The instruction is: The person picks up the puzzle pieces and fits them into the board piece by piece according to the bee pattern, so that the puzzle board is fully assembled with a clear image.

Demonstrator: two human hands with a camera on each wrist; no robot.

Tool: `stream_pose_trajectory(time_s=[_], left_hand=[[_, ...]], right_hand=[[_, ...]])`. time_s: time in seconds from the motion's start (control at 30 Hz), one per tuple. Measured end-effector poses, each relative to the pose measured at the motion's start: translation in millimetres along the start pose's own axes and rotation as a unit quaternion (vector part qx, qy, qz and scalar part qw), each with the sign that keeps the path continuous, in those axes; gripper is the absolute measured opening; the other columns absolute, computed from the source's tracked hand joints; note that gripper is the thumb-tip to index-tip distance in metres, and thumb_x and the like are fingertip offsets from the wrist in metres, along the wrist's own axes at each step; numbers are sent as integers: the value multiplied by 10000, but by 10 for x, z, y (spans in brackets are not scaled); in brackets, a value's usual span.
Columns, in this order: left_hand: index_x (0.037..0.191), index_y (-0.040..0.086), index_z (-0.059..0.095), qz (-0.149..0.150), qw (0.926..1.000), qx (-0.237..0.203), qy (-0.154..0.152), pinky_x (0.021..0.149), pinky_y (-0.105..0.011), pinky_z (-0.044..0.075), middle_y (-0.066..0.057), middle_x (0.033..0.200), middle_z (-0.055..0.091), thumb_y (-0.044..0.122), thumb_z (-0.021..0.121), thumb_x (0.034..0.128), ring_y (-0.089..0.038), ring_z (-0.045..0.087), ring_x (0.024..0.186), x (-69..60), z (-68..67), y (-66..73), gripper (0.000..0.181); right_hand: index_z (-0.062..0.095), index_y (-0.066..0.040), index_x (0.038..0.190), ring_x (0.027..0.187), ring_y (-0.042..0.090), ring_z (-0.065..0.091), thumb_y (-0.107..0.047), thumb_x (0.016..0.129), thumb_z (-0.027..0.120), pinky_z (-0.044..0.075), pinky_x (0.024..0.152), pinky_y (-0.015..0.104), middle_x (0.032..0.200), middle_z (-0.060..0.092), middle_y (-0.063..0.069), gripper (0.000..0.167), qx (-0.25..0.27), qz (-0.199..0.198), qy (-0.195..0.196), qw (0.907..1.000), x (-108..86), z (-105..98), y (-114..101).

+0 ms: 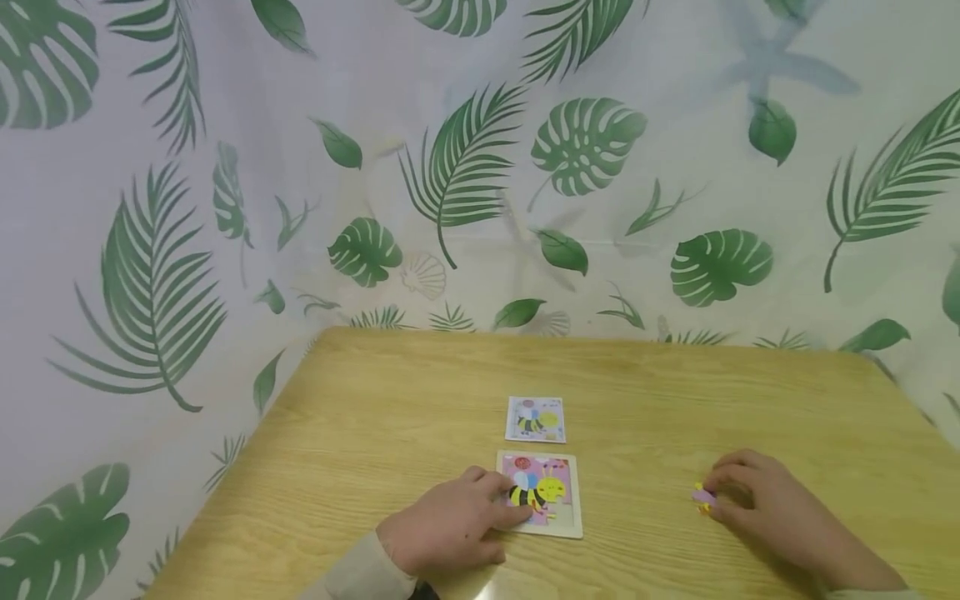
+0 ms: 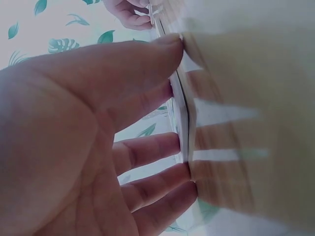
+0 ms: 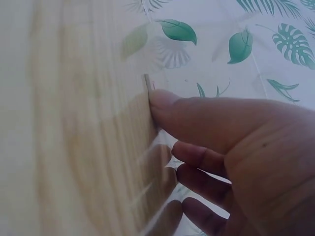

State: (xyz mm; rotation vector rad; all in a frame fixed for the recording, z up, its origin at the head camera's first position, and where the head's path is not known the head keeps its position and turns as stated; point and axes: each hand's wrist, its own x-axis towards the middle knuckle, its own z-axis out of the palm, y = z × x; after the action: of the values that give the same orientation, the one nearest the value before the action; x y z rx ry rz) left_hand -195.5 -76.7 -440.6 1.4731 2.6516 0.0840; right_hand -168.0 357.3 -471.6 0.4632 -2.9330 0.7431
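A square jigsaw puzzle board (image 1: 576, 493) with a pale frame lies on the table, its picture a yellow and black bee on pink. At the lower right inside the frame, a pale patch shows. My left hand (image 1: 457, 518) rests on the board's left side, thumb and fingertips touching it. In the left wrist view, the fingers (image 2: 147, 150) reach fairly straight to the board's edge (image 2: 184, 115). Off to the right, my right hand (image 1: 772, 508) pinches a small pink and yellow puzzle piece (image 1: 703, 497) at the tabletop. The thumb mostly hides this piece in the right wrist view.
Just behind the board lies a picture card (image 1: 536, 419) with the same bee. The wooden table (image 1: 390, 392) runs back to a white curtain (image 1: 480, 283) with green leaves, which also hangs along the left side.
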Motion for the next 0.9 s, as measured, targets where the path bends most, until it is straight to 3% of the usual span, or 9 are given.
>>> stream_pose_trajectory(time_s=[0.23, 0.37, 0.53, 0.63, 0.77, 0.9], left_hand=[[1493, 328, 524, -59, 10000, 6, 21, 974, -317, 487, -38, 1474, 482, 400, 688, 960, -230, 481, 1242, 24, -35, -13, 563], [1496, 322, 522, -113, 9999, -106, -32, 989, -331, 479, -45, 1493, 472, 394, 684, 965, -237, 471, 1261, 44, -65, -20, 560], [1498, 328, 516, -156, 9995, -254, -60, 992, -322, 472, -36, 1489, 477, 394, 681, 964, -229, 470, 1255, 51, -69, -18, 562], [1496, 333, 517, -176, 9995, -261, -85, 990, -316, 472, -31, 1483, 482, 394, 679, 964, -224, 472, 1248, 42, -54, -12, 560], [1489, 335, 527, -188, 9993, -306, -142, 989, -312, 470, -25, 1474, 492, 394, 681, 963, -224, 479, 1241, 10, -33, 1, 551], [1486, 322, 534, -134, 9994, -295, -114, 974, -301, 474, -28, 1469, 495, 394, 677, 967, -223, 483, 1231, -23, -35, 2, 542]], right_hand=[[702, -256, 972, 1155, 401, 533, -313, 900, 780, 430, 937, 653, 1204, 599, 71, 120, 182, 144, -84, 9997, 32, -22, 13], [696, -255, 953, 1129, 374, 558, -320, 889, 792, 438, 936, 617, 1165, 616, 49, 132, 70, 95, 59, 9999, 65, -36, 8], [689, -334, 922, 1041, 195, 581, -440, 887, 774, 465, 908, 421, 1053, 633, -109, 141, -72, 98, 170, 9998, 77, -1, -37], [685, -344, 913, 941, 89, 583, -447, 911, 745, 502, 819, 319, 981, 632, -164, 119, 198, 144, -8, 9997, 70, 53, -98], [661, -349, 889, 855, 23, 557, -391, 938, 729, 514, 763, 286, 926, 614, -183, 94, 438, 74, -303, 9986, 67, 137, -206], [674, -350, 965, 889, 15, 537, -426, 905, 758, 511, 803, 312, 953, 591, -216, 128, 146, -191, -240, 9994, 81, 202, -297]])
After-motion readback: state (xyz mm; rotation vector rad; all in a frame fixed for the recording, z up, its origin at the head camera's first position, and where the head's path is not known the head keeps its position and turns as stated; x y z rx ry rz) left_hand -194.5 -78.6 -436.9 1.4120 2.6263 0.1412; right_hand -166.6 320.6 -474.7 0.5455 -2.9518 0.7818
